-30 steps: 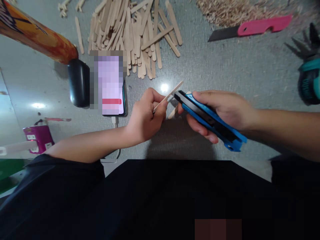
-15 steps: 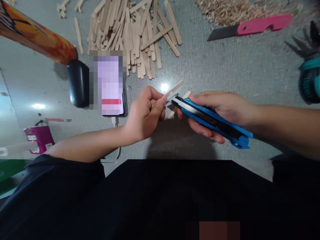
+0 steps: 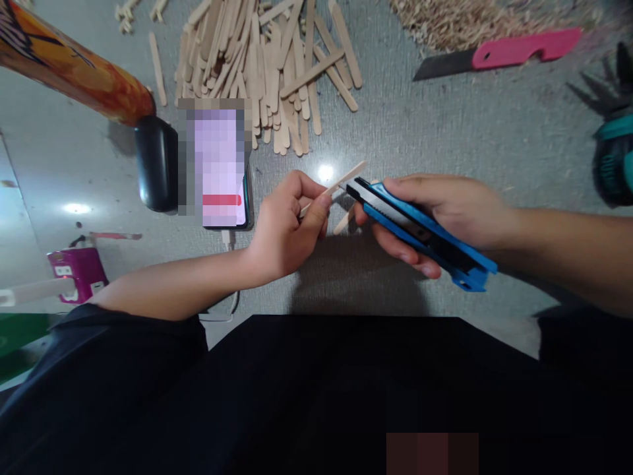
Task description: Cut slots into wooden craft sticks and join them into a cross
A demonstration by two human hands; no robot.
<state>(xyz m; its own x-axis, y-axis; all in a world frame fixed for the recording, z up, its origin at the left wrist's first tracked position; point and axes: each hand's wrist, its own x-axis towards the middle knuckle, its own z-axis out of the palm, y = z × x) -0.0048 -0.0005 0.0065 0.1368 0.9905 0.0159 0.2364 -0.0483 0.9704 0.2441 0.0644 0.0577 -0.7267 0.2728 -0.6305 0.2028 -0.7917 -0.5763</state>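
Observation:
Pinched between the thumb and fingers of my left hand [image 3: 291,227] is a wooden craft stick [image 3: 350,174], slanting up to the right. My right hand [image 3: 440,208] is wrapped round a blue utility knife [image 3: 420,227], its tip pointing up and left toward the stick. The short blade lies at the stick's edge just beyond my left thumb; whether it cuts in I cannot tell. Under the knife's tip another craft stick [image 3: 342,224] lies on the table, partly hidden by the knife and my right fingers.
A pile of craft sticks [image 3: 274,79] lies ahead, with wood shavings [image 3: 445,23] and a pink-handled knife [image 3: 524,51] at the far right. A plugged-in phone [image 3: 220,165], a black case [image 3: 155,165] and an orange canister [image 3: 84,69] stand left. Teal-handled pliers [image 3: 613,152] lie right.
The utility knife drew back down and right, then moved up again toward the stick. The stick rolled in my left fingers, showing its flat face and then more of its edge.

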